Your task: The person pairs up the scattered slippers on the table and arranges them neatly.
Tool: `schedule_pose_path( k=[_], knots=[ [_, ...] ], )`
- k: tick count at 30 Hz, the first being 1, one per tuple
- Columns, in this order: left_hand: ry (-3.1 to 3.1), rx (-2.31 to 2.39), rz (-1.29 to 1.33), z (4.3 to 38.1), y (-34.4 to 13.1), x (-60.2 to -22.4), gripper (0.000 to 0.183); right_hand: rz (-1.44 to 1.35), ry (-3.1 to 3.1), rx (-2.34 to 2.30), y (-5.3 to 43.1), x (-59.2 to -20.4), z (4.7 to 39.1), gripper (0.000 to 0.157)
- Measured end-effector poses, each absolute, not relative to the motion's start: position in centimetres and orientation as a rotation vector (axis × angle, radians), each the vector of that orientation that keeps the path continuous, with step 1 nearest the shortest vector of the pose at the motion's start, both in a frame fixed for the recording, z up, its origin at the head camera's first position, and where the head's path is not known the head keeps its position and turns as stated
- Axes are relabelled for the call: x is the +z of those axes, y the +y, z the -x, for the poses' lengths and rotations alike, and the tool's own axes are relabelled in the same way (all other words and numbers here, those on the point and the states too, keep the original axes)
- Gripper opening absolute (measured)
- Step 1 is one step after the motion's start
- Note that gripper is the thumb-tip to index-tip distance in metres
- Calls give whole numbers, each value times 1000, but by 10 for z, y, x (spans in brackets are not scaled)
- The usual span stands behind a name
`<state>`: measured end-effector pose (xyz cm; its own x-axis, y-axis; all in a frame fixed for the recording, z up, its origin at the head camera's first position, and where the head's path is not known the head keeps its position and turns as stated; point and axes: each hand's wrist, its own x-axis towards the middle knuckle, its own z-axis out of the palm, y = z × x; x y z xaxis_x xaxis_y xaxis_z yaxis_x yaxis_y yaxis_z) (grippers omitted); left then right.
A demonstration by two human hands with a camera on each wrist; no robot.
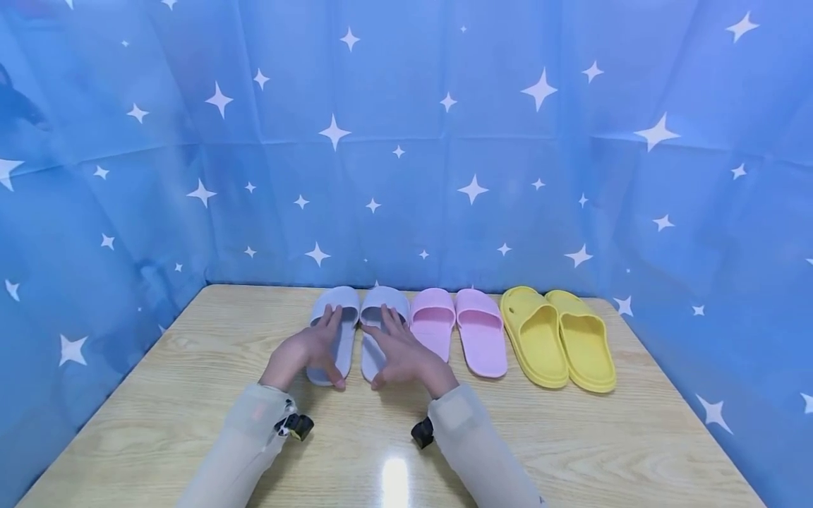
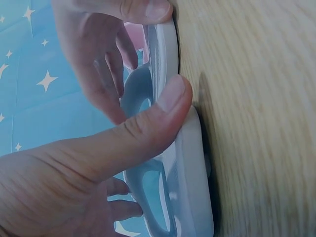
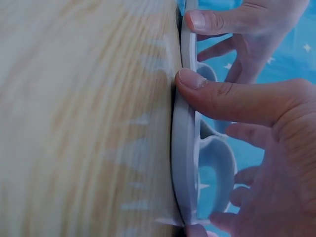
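Observation:
Two pale grey-blue slide slippers lie side by side on the table, toes toward the back. Over the left grey slipper (image 1: 335, 298) is my left hand (image 1: 311, 349), fingers spread toward the strap and thumb at the heel end. My right hand (image 1: 406, 355) reaches over the right grey slipper (image 1: 384, 298) in the same way. In the left wrist view, the left thumb (image 2: 148, 129) lies against the sole's edge. The right thumb (image 3: 222, 96) rests at a sole edge in the right wrist view. Neither hand curls tightly round a slipper.
Right of the grey pair are pink slippers (image 1: 480, 346), the left one partly behind my right hand. Yellow slippers (image 1: 543, 339) stand farther right, overlapping slightly. Blue star-printed curtain (image 1: 406, 176) borders the wooden table (image 1: 190, 367) at the back and sides.

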<state>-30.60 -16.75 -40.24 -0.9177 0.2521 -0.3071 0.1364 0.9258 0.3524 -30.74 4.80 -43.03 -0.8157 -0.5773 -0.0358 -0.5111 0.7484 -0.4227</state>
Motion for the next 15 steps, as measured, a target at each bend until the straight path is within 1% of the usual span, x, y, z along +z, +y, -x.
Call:
schedule_pose_path(
  k=[4, 9, 15],
  knots=[
    [2733, 466, -285, 305, -169, -405, 154, 847, 2764, -614, 47, -426, 303, 108],
    [2753, 451, -297, 305, -172, -405, 154, 859, 2738, -628, 48, -417, 300, 98],
    [2760, 444, -314, 303, -177, -399, 151, 912, 2733, -681, 56, -395, 290, 90]
  ],
)
